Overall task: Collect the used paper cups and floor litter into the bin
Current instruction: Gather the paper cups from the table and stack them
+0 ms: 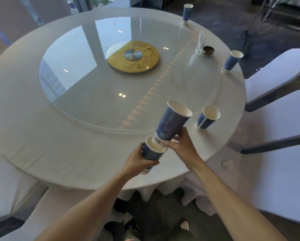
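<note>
My left hand (137, 161) grips a blue paper cup (151, 154) over the near edge of the round table (41, 145). My right hand (180, 146) holds a second, tilted blue cup (171, 122) with its base set into the mouth of the first. Three more blue cups stand on the table's right side: one close by (207, 118), one farther along the rim (232, 60), one at the far edge (187, 13). A small crumpled scrap of paper (227, 163) lies low at the right, beside the tablecloth. No bin is in view.
A glass turntable (93, 84) with a gold disc (133, 56) fills the table's middle. A small dark bowl (208, 50) and a clear wrapper (199, 44) sit at the right. White-covered chairs (276, 72) stand at right and left. My feet show on the dark floor below.
</note>
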The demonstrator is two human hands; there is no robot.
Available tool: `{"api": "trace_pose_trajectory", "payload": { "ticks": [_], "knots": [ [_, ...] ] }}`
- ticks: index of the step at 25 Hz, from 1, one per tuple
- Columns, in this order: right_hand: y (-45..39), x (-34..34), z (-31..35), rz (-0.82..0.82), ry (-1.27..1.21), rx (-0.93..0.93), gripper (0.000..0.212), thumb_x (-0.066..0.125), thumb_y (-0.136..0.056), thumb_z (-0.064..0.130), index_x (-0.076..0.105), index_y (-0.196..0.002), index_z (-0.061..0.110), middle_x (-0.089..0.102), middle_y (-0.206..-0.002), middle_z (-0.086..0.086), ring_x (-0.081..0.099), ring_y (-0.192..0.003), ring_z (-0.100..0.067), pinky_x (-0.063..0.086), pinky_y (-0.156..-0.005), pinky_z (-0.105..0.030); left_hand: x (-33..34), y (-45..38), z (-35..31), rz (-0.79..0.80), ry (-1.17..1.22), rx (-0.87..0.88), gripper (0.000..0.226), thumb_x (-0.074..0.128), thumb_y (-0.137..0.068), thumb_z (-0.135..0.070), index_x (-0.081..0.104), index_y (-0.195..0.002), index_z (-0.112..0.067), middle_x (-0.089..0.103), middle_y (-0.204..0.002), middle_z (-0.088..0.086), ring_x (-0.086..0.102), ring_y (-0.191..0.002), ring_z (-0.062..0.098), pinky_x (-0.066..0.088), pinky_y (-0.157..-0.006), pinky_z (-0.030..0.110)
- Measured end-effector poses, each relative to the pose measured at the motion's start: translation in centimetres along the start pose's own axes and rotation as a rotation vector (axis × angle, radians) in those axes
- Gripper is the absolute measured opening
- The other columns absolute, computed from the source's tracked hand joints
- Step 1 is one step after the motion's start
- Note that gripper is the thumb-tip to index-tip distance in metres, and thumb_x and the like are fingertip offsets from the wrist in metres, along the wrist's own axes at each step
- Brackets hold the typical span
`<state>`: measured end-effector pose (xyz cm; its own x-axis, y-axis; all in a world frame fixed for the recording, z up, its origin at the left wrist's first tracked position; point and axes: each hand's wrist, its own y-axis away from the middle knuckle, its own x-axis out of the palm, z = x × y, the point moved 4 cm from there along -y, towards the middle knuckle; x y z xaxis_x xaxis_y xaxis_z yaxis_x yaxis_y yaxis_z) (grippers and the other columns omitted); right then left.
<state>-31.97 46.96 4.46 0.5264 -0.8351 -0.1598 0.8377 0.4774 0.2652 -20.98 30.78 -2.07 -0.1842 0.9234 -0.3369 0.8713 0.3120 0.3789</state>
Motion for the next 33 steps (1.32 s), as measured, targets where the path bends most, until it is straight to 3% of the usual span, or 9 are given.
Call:
{"api": "trace_pose_trajectory", "payload": {
  "ticks": [4,7,10,13,15,18,23,30,33],
  "knots": [
    [1.6,-4.4,-1.6,0.079,0.115,-0.001,0.076,0.091,-0.076,0.03,0.045,-0.136,0.024,0.058,-0.137,0.009,0.055,-0.125,-0.001,0.045,-0.095,-0.017,4.5,-0.1,-3.0,-0.056,0.013,0.037,0.078,0.096,-0.064,-0.023,0.057,-0.132,-0.029,0.071,-0.115,-0.009,0.072,-0.104,0.012,0.056,-0.071,0.016],
    [2.1,-8.4,-2.4,0.13,0.175,-0.011,0.08,0.09,-0.077,0.037,0.043,-0.141,0.027,0.054,-0.145,0.009,0.05,-0.136,-0.01,0.044,-0.105,-0.027,8.6,0.2,-5.1,-0.084,0.026,0.065,0.077,0.096,-0.065,-0.025,0.057,-0.131,-0.031,0.073,-0.116,-0.007,0.072,-0.103,0.011,0.058,-0.073,0.019],
    [2.4,-12.3,-2.3,0.164,0.166,-0.023,0.094,0.09,-0.078,0.032,0.034,-0.153,0.03,0.051,-0.143,0.006,0.051,-0.133,-0.012,0.045,-0.106,-0.029,12.0,0.4,-6.3,-0.121,0.072,0.062,0.079,0.097,-0.064,-0.021,0.057,-0.131,-0.032,0.074,-0.116,-0.005,0.073,-0.104,0.012,0.061,-0.08,0.025],
    [2.6,-14.7,-1.5,0.187,0.189,-0.067,0.103,0.089,-0.074,0.036,0.029,-0.157,0.032,0.046,-0.148,0.005,0.05,-0.133,-0.013,0.044,-0.111,-0.035,14.6,0.9,-7.2,-0.138,0.05,0.057,0.08,0.097,-0.064,-0.019,0.057,-0.132,-0.031,0.074,-0.114,-0.008,0.072,-0.101,0.007,0.056,-0.073,0.016],
    [2.4,-15.7,-1.4,0.214,0.208,-0.075,0.092,0.087,-0.081,0.033,0.034,-0.156,0.029,0.046,-0.15,0.008,0.049,-0.134,-0.011,0.044,-0.111,-0.034,15.7,1.3,-7.6,-0.15,0.045,0.045,0.078,0.097,-0.065,-0.018,0.057,-0.131,-0.031,0.073,-0.113,-0.008,0.071,-0.099,0.003,0.055,-0.068,0.012],
    [2.0,-16.0,-1.8,0.244,0.315,-0.094,0.072,0.077,-0.092,0.032,0.043,-0.154,0.02,0.048,-0.152,0.007,0.047,-0.14,-0.012,0.038,-0.116,-0.031,16.5,1.0,-8.2,-0.149,0.044,0.043,0.078,0.097,-0.066,-0.022,0.056,-0.132,-0.033,0.072,-0.114,-0.011,0.071,-0.101,0.005,0.059,-0.073,0.016],
    [0.5,-16.5,-3.1,0.218,0.411,-0.065,0.063,0.06,-0.103,0.036,0.037,-0.158,0.017,0.037,-0.163,0.003,0.031,-0.151,-0.01,0.023,-0.113,-0.019,17.6,-1.7,-8.8,-0.103,0.042,0.046,0.073,0.095,-0.068,-0.019,0.057,-0.129,-0.032,0.071,-0.114,-0.007,0.07,-0.101,0.008,0.061,-0.072,0.018],
    [-3.6,-18.8,-4.5,0.144,0.452,0.015,0.067,0.059,-0.101,0.045,0.037,-0.158,0.017,0.038,-0.163,0.001,0.035,-0.15,-0.012,0.03,-0.124,-0.038,19.3,-7.5,-9.8,-0.017,0.095,0.038,0.07,0.095,-0.069,-0.016,0.059,-0.127,-0.029,0.071,-0.108,-0.009,0.071,-0.096,0.008,0.056,-0.07,0.015],
    [-5.1,-19.2,-4.2,0.125,0.458,0.029,0.063,0.062,-0.1,0.045,0.045,-0.154,0.015,0.047,-0.155,-0.001,0.044,-0.144,-0.015,0.036,-0.119,-0.035,19.3,-9.0,-10.1,0.023,0.107,0.039,0.07,0.094,-0.068,-0.019,0.059,-0.127,-0.03,0.072,-0.107,-0.008,0.072,-0.096,0.009,0.058,-0.072,0.019]
  ]
}}
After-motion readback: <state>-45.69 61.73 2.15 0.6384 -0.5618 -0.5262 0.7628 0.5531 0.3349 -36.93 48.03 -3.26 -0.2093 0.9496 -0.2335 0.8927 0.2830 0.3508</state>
